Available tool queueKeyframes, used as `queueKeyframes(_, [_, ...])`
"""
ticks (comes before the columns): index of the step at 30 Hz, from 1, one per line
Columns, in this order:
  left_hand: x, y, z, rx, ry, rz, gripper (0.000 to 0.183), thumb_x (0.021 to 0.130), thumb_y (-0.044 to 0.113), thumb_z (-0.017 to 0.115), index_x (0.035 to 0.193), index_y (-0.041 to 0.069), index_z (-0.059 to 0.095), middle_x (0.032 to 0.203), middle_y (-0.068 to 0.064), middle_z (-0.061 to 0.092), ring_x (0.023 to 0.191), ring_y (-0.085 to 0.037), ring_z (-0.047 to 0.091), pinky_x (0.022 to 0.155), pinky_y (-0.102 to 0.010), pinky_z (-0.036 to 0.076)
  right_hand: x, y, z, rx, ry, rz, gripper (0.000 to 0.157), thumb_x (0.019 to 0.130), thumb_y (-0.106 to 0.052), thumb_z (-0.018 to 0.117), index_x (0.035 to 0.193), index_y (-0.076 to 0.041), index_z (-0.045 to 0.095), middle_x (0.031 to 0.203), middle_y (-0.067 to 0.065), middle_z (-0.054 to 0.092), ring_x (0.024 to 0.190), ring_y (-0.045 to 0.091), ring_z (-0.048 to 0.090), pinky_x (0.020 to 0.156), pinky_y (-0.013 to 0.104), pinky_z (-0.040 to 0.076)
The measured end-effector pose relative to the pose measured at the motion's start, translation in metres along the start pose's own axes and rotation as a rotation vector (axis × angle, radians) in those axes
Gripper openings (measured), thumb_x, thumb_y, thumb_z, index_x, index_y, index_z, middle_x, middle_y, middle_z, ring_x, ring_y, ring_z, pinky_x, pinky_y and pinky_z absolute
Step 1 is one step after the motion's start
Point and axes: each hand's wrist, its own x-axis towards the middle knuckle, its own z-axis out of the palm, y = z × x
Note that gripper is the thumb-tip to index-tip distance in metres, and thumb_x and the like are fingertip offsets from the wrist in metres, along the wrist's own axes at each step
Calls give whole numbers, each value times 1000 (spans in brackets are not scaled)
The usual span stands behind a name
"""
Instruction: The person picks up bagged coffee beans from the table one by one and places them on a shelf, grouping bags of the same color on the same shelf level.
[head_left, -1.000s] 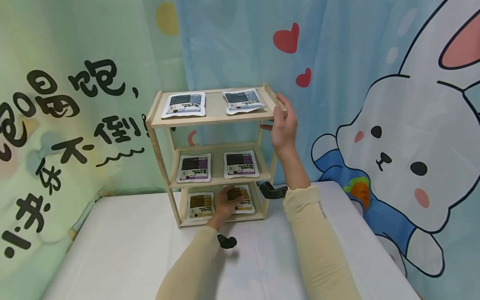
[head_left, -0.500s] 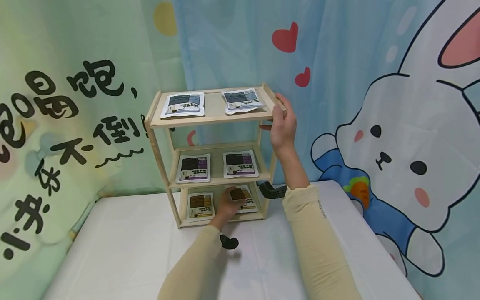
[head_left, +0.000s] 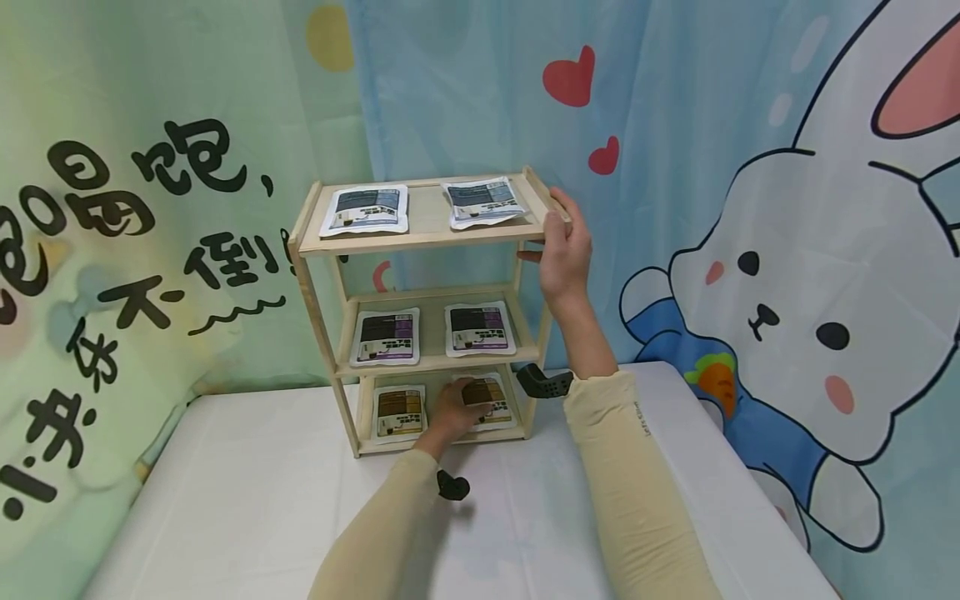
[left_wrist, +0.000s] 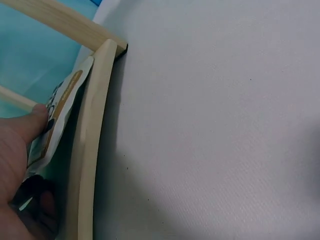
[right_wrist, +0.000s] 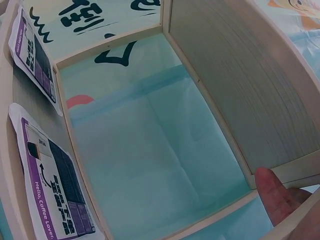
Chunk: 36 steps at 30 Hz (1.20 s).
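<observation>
A three-tier wooden shelf (head_left: 431,243) stands on the white table. On its bottom tier, my left hand (head_left: 448,415) holds the left side of a brown-labelled coffee packet (head_left: 495,404). The left wrist view shows the thumb (left_wrist: 34,122) over this packet's printed face; most other fingers are hidden. My right hand (head_left: 566,258) grips the top tier's right end, with a fingertip (right_wrist: 272,187) visible under the board in the right wrist view. Another brown-labelled packet (head_left: 400,414) lies left of my left hand.
Two blue-labelled packets, left (head_left: 366,210) and right (head_left: 486,202), lie on the top tier. Purple-labelled packets, left (head_left: 386,337) and right (head_left: 480,329), occupy the middle tier. Behind the table (head_left: 247,500) hangs a printed curtain (head_left: 465,100).
My left hand shifts slightly at the right-hand brown-labelled packet, and that packet moves a little. The right hand keeps its grip on the shelf.
</observation>
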Motion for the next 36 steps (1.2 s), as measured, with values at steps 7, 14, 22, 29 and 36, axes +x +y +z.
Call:
queueKeyframes(7, [2, -8, 1, 43, 18, -10, 55, 88, 30, 71, 136, 9, 54, 139, -23, 41, 124, -39, 44, 100, -49, 38, 0, -1, 1, -7, 4, 10, 51, 99, -25, 36, 146, -6, 42, 133, 20, 47, 103, 31, 58, 64, 28, 55])
queueKeyframes(14, [-2, -8, -5, 8, 68, 5, 49, 88, 28, 71, 130, 5, 59, 134, -24, 43, 120, -39, 46, 98, -48, 39, 0, -4, 2, -20, 8, 19, 50, 99, -25, 36, 146, -7, 42, 133, 19, 48, 101, 31, 59, 64, 27, 54])
queueKeyframes(22, [-10, -8, -13, -2, 54, 53, 47, 89, 27, 70, 129, 4, 60, 131, -23, 49, 115, -37, 51, 95, -48, 42, -1, -2, 1, -43, 12, 35, 49, 100, -26, 35, 146, -11, 43, 136, 17, 46, 100, 30, 58, 65, 27, 54])
queueKeyframes(29, [-17, -9, -19, -83, 36, 109, 43, 89, 23, 69, 126, 1, 60, 121, -20, 54, 101, -30, 54, 82, -44, 46, 0, -1, 1, -37, 8, 25, 50, 100, -26, 35, 146, -7, 42, 130, 20, 50, 92, 32, 61, 65, 28, 54])
queueKeyframes(36, [-25, -6, -30, -112, -46, 218, 40, 92, 17, 64, 127, -3, 58, 124, -25, 55, 106, -36, 55, 84, -46, 46, 0, -1, 2, -49, 8, 27, 50, 100, -27, 35, 146, -10, 43, 131, 21, 49, 96, 32, 61, 65, 28, 55])
